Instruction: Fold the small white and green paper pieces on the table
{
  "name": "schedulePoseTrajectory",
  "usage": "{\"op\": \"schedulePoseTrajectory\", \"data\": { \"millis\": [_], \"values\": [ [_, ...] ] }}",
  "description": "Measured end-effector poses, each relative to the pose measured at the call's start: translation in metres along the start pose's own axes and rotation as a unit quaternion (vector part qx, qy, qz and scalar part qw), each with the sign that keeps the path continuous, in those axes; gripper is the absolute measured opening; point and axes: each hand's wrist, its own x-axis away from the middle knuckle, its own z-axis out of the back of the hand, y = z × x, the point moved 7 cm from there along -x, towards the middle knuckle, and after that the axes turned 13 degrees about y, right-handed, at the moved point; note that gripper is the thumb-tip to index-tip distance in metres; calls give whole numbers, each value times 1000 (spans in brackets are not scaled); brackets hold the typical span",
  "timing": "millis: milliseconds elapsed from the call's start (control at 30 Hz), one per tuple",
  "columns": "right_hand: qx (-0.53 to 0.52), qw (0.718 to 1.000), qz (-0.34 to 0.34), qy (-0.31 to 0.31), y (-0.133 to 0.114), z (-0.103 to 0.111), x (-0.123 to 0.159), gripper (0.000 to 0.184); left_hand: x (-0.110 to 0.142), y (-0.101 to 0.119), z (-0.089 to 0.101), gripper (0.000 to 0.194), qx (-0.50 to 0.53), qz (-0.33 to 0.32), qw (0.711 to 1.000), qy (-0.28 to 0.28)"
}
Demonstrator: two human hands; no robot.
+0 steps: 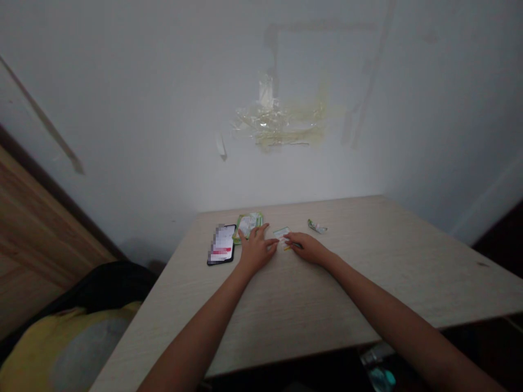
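Observation:
A small white card-like piece (281,233) with a green top edge and coloured print lies on the table. My right hand (309,248) has its fingers closed at the right edge of this piece. On the other side, my left hand (255,251) rests with fingers spread and its thumb side at the left edge of the piece. Just beyond the left fingers is a green-and-white packet (248,224). A phone (223,245) with a lit screen lies to the left of that hand. The underside of the right fingers is hidden.
A crumpled scrap of wrapper (317,226) sits to the right on the pale wooden table (327,321). A wall (163,98) with peeling clear tape (265,122) rises behind. A yellow-and-grey soft item (61,348) is at the lower left.

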Motion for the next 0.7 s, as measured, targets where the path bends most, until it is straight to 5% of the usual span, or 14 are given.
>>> {"op": "schedulePoseTrajectory", "data": {
  "millis": [700],
  "values": [
    [-18, 1000, -4, 4, -7, 5, 0, 32, -4, -13, -10, 33, -30, 36, 999, 16]
  ]
}}
